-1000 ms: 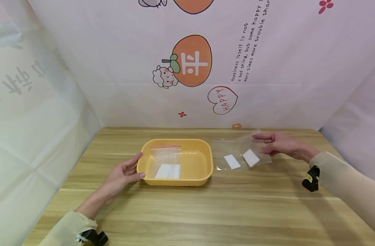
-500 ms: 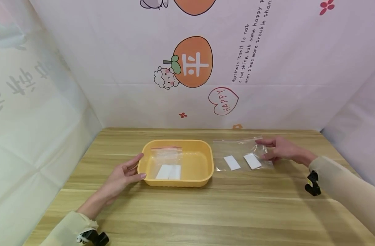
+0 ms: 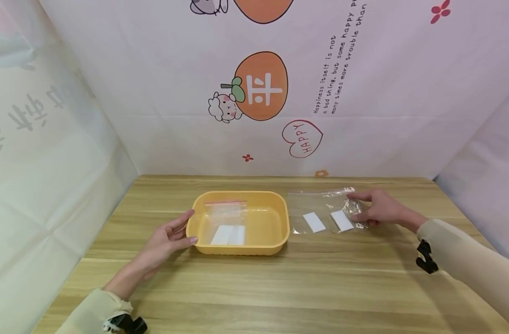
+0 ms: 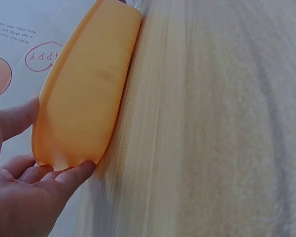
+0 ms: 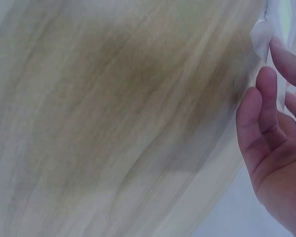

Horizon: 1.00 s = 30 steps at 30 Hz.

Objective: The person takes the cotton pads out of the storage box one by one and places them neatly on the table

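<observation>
On the back cloth (image 3: pixel 384 93), the printing lies on its side, its lines climbing from bottom to top. Three dark, hand-lettered lines read "Happiness itself is not", "a bad thing, but some happy" and "many times more trouble than" — the last two run to the top edge of the head view. Inside a red outlined heart (image 3: pixel 315 135) stands "HAPPY" in red capitals. A cartoon orange fruit (image 3: pixel 239 81) bears the white character 平, also sideways. The left wrist view repeats the wording upside down, the yellow tray (image 4: pixel 84 89) covering part of the heart. Grey characters on the left cloth (image 3: pixel 50 157) are too faint to read surely.
</observation>
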Motion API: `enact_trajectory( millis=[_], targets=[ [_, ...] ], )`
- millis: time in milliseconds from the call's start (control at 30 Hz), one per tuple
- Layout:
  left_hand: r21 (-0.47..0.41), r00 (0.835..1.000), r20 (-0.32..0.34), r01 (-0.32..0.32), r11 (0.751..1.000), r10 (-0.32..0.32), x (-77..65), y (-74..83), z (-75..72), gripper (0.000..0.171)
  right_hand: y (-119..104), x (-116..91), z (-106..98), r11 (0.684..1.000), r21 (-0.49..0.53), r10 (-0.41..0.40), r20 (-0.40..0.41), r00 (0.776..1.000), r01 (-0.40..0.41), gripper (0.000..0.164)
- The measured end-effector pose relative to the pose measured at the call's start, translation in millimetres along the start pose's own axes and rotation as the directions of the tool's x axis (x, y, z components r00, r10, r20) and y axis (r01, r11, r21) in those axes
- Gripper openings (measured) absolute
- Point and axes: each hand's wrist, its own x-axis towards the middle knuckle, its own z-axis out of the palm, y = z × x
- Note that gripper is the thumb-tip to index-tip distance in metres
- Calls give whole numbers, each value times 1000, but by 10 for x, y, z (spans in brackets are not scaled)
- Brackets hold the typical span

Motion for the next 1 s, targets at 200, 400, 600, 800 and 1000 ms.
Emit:
enact_trajectory(
  millis=[200, 400, 600, 800, 1000],
  targets=[
    [2, 1000, -2, -3, 1000, 3, 1, 23, 1, 88, -22, -8, 14, 996, -95, -8, -39, 999, 4, 82],
    [2, 1000, -4, -3, 1000, 3, -11, 34, 4, 86, 3, -15, 9, 993, -118, -7, -54, 999, 1, 71],
    [-8, 1000, 1, -14, 1000, 14, -28, 45, 2, 85, -10, -46, 11, 995, -100, -5, -59, 998, -1, 67],
    [-6, 1000, 4, -10, 1000, 10, -33, 52, 3, 85, -78, -84, -34, 995, -95, 26, -53, 998, -31, 60],
    [-2, 1000, -5, 7, 1000, -7, -17, 29, 11, 88, -340, -160, -98, 996, -94, -8, -79, 997, 0, 48]
  ],
)
